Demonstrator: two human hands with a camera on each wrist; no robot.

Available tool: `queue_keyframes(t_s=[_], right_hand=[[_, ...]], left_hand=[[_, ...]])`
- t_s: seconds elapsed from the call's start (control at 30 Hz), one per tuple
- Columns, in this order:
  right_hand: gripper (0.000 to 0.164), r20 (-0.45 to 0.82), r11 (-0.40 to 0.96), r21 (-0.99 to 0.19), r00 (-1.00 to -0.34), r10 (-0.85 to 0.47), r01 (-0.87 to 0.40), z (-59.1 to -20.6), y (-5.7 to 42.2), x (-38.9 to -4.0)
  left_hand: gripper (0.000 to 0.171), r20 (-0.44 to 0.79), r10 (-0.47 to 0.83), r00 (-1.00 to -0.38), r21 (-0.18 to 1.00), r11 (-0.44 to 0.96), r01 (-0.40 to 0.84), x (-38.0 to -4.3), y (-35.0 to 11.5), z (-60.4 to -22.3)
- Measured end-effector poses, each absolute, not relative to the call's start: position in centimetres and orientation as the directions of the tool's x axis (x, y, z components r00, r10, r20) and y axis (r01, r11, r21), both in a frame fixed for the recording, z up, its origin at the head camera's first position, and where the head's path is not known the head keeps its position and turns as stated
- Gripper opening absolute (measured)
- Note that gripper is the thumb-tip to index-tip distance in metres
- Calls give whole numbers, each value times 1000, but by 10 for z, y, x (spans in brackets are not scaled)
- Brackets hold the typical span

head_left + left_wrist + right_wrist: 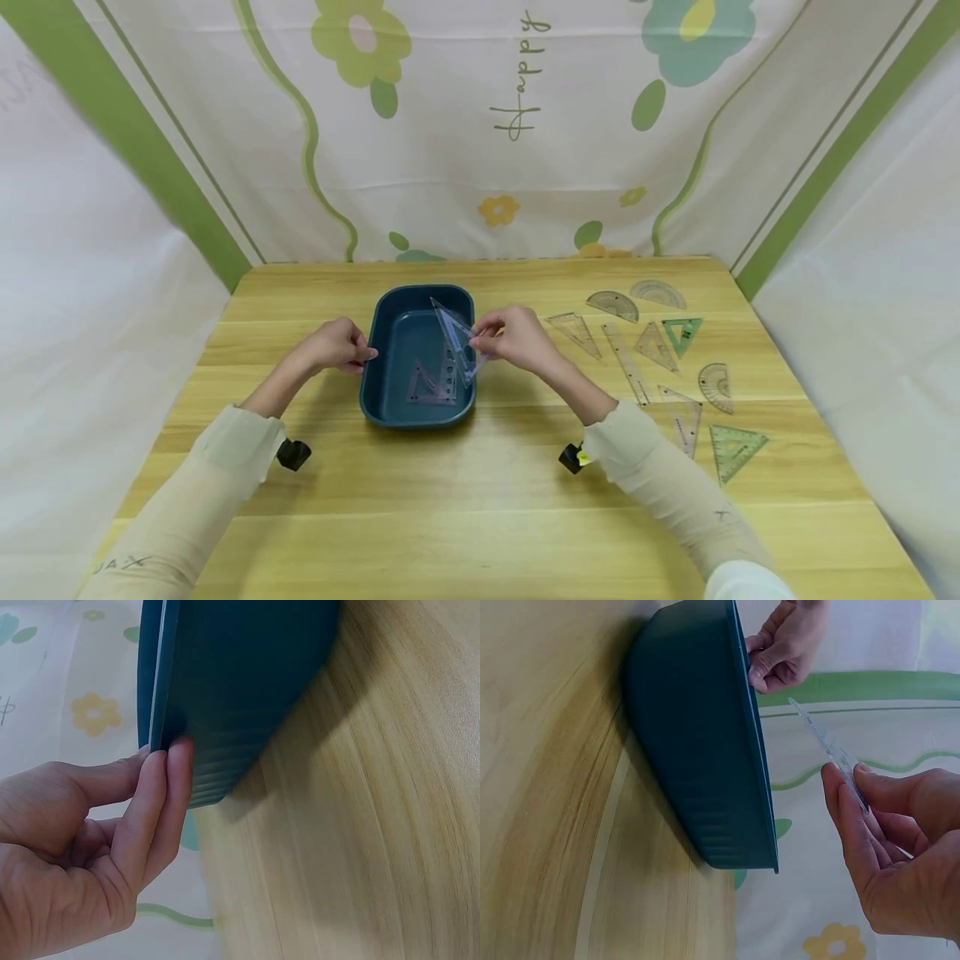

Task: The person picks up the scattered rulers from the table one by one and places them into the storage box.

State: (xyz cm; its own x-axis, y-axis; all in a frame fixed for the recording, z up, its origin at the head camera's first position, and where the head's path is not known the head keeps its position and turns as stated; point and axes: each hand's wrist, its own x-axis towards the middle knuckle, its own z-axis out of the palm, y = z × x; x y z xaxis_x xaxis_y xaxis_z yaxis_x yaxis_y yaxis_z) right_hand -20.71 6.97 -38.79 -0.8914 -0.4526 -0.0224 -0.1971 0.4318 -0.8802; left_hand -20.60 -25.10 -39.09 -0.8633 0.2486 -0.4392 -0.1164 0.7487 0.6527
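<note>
Clear plastic, the triangular set square (453, 333) pinched by that person's right hand (517, 339) hangs over the three o'clock side of a dark-blue rectangular tub (396, 354), which the left hand (335, 345) pinches at nine o'clock.

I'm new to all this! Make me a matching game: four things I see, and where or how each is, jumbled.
1. Left hand
2. Right hand
3. Blue tray
4. Larger green triangle

A. On the table, right of the tray
B. Has a pinkish triangle inside
C. Holds a see-through triangle
D. Pinches the tray

Pairs: 1-D, 2-C, 3-B, 4-A.
</note>
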Motion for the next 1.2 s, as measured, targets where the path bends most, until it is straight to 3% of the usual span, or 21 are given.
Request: queue_keyframes(t_s=[0.27,0.6,0.83,1.2], right_hand=[[13,-21,444,-868,-877,-480,-222,-391,46,-218],[9,47,544,-755,-858,-511,-365,-392,25,-225],[11,9,546,-759,-844,-536,-355,-400,17,-229],[6,24,650,-592,-817,-576,-476,-406,6,-225]], left_hand=[[30,-449,244,-860,650,750,-127,-206,-252,-389],[30,-449,239,-861,649,750,-131,-207,-253,-390],[32,-447,246,-860,655,744,-128,-207,-253,-392],[30,-451,250,-857,649,751,-123,-207,-252,-390]])
